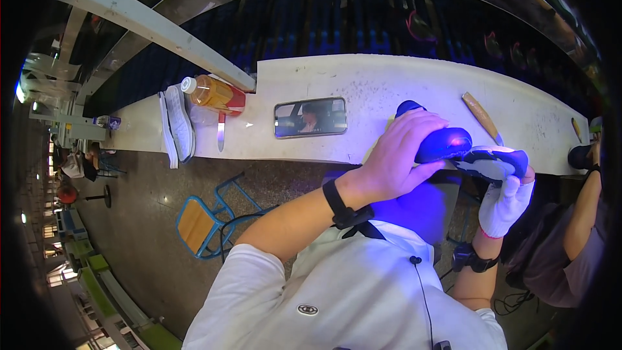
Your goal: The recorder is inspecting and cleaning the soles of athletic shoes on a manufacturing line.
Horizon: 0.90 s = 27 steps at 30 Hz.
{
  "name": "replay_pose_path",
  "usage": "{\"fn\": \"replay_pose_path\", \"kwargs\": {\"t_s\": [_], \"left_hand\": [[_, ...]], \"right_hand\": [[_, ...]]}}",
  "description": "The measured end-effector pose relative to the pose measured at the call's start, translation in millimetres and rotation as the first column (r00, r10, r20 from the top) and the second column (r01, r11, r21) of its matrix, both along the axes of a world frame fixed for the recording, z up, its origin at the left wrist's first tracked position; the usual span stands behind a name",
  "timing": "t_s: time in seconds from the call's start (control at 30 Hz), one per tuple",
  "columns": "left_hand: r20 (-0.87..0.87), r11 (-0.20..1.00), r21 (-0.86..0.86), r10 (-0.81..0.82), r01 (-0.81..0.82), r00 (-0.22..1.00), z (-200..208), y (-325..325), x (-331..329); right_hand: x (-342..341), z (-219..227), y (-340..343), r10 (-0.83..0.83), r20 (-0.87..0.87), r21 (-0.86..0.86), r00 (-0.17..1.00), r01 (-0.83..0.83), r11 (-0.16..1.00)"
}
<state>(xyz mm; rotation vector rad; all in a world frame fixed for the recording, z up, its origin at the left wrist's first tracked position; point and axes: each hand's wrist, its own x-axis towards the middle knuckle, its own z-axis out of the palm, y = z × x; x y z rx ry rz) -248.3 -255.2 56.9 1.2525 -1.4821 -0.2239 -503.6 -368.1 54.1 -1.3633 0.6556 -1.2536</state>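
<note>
Under a purple-blue glow, a dark shoe (443, 145) sits in my bare left hand (400, 150), whose fingers wrap over it from above. My right hand (508, 206), in a white glove with bare fingertips, grips the far right end of a grey-and-dark shoe part (489, 163). The two pieces touch between my hands; whether they are one shoe or two I cannot tell. Another dark rounded piece (408, 107) shows behind my left hand, partly hidden. Just beyond my right hand, a wooden-handled tool (481, 118) lies on the white bench (376, 78).
Left along the bench are a phone (311, 117), a drink bottle (214, 93), a red-handled blade (221, 131) and pale shoe soles (179, 123). A metal post (162, 32) rises there. A blue-framed stool (197, 225) stands below. Another person's arm (584, 210) is at the right.
</note>
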Motion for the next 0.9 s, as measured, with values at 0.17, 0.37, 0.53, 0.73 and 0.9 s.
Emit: {"fn": "replay_pose_path", "kwargs": {"t_s": [0.17,0.37,0.53,0.73,0.9], "left_hand": [[0.024,0.999,-0.04,-0.03,0.031,0.999,-5.9,5.6,-1.9],[0.033,0.997,-0.06,-0.039,0.041,0.999,-7.4,18.3,3.2],[-0.016,0.997,-0.057,-0.057,0.056,0.998,-11.2,28.0,3.8],[-0.057,0.997,-0.073,-0.039,0.035,0.998,-13.7,30.2,-1.0],[-0.06,0.997,-0.064,-0.052,0.049,0.997,-13.3,31.6,0.0]], "right_hand": [[8.1,5.0,1.6,-0.016,0.018,0.026,1.0,0.015,1.0],[6.3,5.0,5.0,-0.004,0.009,0.036,1.0,0.003,0.999],[8.7,5.1,6.9,0.004,0.015,0.046,1.0,-0.004,0.999],[10.8,5.0,5.6,0.01,0.009,0.05,1.0,-0.01,0.999],[9.3,5.7,7.9,0.027,0.007,0.039,1.0,-0.027,0.999]]}}
